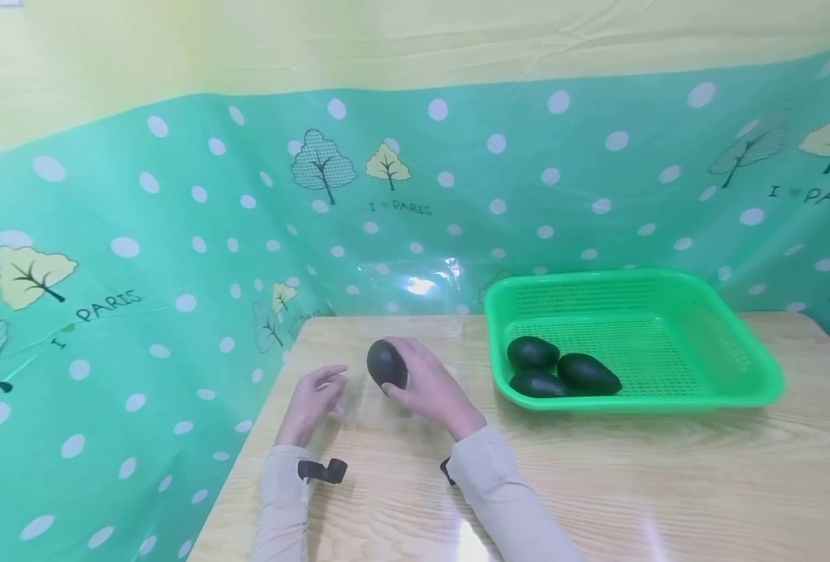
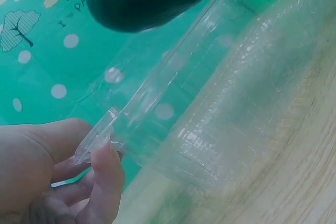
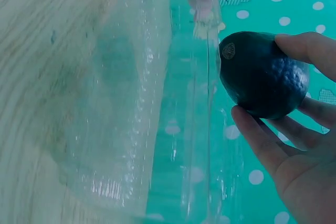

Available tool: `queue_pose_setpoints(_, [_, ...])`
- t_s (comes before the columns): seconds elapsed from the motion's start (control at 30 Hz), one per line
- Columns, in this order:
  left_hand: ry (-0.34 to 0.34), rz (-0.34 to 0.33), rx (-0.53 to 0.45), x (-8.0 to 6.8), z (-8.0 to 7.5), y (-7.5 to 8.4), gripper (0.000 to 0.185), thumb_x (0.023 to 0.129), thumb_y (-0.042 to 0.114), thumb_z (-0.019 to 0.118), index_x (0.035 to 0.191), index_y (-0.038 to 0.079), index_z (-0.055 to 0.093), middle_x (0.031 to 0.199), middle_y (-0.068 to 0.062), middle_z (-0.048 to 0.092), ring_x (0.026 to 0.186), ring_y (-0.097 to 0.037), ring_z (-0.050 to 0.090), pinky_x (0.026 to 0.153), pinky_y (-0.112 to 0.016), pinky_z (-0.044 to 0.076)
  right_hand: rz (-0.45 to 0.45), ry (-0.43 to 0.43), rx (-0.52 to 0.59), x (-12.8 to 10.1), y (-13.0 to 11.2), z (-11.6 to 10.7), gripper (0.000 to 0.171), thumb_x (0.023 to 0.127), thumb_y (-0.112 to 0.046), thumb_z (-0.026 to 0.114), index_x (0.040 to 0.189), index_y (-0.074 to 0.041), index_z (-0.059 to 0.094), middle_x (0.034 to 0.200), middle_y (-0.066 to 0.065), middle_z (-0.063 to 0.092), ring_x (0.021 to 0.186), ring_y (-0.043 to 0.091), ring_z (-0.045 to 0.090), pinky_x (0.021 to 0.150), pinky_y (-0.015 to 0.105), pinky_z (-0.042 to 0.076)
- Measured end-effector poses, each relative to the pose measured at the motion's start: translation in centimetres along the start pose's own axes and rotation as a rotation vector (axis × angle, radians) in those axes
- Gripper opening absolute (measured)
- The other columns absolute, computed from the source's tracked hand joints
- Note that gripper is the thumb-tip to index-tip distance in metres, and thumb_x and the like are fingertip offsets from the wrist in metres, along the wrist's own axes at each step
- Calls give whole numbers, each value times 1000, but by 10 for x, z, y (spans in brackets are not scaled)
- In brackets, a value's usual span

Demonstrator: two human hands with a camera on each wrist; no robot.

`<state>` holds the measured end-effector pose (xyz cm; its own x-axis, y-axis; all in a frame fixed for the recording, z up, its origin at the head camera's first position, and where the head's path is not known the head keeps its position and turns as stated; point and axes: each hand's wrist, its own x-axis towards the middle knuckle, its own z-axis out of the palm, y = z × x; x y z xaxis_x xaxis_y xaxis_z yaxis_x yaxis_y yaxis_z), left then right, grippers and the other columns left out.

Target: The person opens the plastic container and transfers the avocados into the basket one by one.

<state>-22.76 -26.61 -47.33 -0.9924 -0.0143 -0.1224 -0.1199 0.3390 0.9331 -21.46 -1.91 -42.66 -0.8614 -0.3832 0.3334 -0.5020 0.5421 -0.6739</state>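
Avocado [image 1: 387,364] gripped in right hand [image 1: 430,388]; left hand [image 1: 311,403] beside.

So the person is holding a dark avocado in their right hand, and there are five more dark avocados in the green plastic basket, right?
Not quite. The right hand does hold a dark avocado, but the head view shows three dark avocados in the green plastic basket, not five.

Glossy wooden table [image 1: 667,484]; clear glossy plastic container [image 2: 210,114]; green perforated plastic basket [image 1: 738,375]; matt, pebbly-skinned avocado [image 3: 262,77]; shiny plastic sheet [image 1: 140,234].
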Motion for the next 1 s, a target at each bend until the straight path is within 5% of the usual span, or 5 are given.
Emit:
queue_pose_setpoints(0.7, [-20, -14, 2, 0, 0, -1, 45, 100, 23, 59, 140, 5, 52, 131, -23, 56, 102, -34, 60, 69, -26, 57, 31, 57, 7, -10, 5, -36, 68, 82, -20, 81, 142, -13, 50, 134, 6, 57, 120, 25, 57, 102, 44, 50])
queue_pose_setpoints(1.0, [-12, -8, 2, 0, 1, -2, 43, 100, 20, 59, 139, 4, 54, 129, -23, 57, 102, -33, 58, 67, -26, 57, 113, 90, 29, -12, 6, -47, 72, 79, -19, 81, 143, -11, 49, 139, 9, 55, 125, 28, 55, 103, 47, 49])
